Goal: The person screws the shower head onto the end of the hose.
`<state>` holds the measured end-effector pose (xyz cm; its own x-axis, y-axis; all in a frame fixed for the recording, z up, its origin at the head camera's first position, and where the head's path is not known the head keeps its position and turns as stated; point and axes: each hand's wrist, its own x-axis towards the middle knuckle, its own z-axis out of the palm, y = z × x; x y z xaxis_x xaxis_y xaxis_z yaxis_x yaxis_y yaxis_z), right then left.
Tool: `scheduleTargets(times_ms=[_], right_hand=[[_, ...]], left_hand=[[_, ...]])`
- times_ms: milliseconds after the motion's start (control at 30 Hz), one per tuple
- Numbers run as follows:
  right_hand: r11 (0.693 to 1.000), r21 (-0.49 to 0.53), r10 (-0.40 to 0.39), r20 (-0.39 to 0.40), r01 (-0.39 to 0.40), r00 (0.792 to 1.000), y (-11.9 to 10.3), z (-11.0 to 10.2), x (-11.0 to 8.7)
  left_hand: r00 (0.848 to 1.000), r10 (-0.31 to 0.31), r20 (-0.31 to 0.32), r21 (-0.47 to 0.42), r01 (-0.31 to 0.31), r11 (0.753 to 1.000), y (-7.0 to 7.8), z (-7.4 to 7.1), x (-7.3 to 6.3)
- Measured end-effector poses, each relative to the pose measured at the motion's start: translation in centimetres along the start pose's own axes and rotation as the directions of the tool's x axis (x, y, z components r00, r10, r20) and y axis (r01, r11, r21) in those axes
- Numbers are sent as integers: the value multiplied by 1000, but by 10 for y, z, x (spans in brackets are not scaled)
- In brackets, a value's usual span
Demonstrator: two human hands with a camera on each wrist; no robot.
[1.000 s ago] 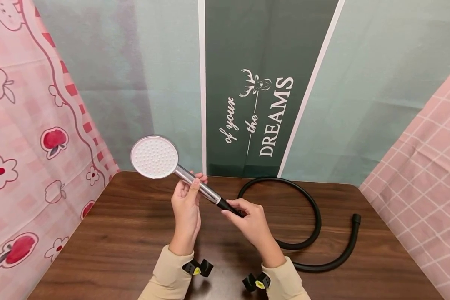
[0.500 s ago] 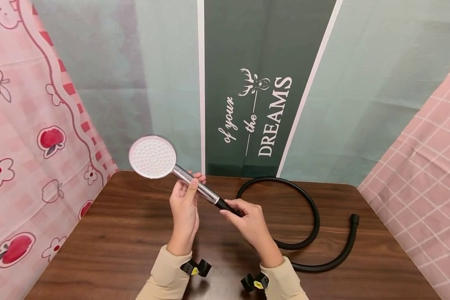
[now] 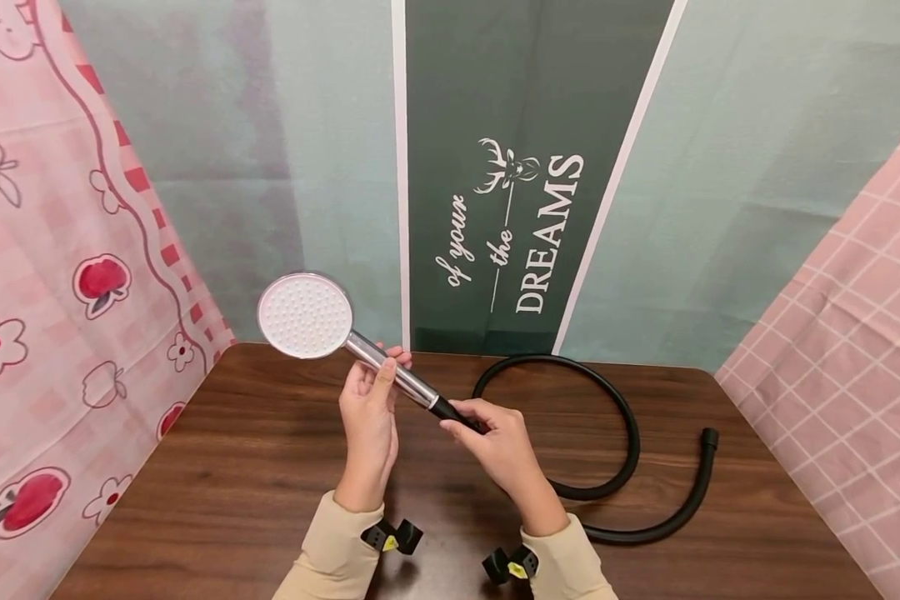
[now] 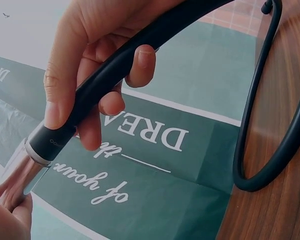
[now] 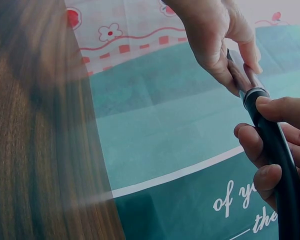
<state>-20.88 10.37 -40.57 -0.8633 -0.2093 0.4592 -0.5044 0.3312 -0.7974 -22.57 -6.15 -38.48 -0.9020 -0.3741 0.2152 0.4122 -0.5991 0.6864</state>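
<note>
My left hand [image 3: 368,417] grips the chrome handle of a shower head [image 3: 305,317], thumb on top. Its round white nozzle face is turned toward me, up and to the left. At the handle's lower end, my right hand [image 3: 501,440] pinches the black connector of a shower hose [image 3: 633,425]. In the left wrist view the connector [image 4: 51,142] meets the handle's end ring, with the right thumb and fingers wrapped around it. The right wrist view shows the same joint, the left hand [image 5: 217,42] on the chrome handle [image 5: 244,75] above it.
The hose loops over the brown wooden table [image 3: 270,483] to the right, and its free end [image 3: 711,437] lies near the right side. A green printed cloth [image 3: 495,325] hangs behind the table. Pink cloths [image 3: 37,333] flank it left and right. Each wrist carries a small black camera.
The view has shifted very slightly, so everything sits a few pixels further left. Both hands keep the same hold on the shower head and hose.
</note>
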Motion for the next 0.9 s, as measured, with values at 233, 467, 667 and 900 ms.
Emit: scheduleTargets(times_ms=[233, 467, 667, 900], right_hand=[[1000, -5, -2, -3, 2, 1000, -1, 0, 2], [1000, 9, 12, 4, -12, 1000, -1, 2, 1], [999, 15, 51, 7, -51, 999, -2, -1, -1], [999, 9, 42, 7, -42, 999, -1, -2, -1]], left_hand=[[1000, 8, 7, 3, -8, 1000, -1, 0, 2], [1000, 7, 6, 6, -7, 1000, -1, -3, 1], [1000, -5, 9, 11, 5, 1000, -5, -3, 1], [1000, 0, 12, 7, 0, 1000, -6, -3, 0]])
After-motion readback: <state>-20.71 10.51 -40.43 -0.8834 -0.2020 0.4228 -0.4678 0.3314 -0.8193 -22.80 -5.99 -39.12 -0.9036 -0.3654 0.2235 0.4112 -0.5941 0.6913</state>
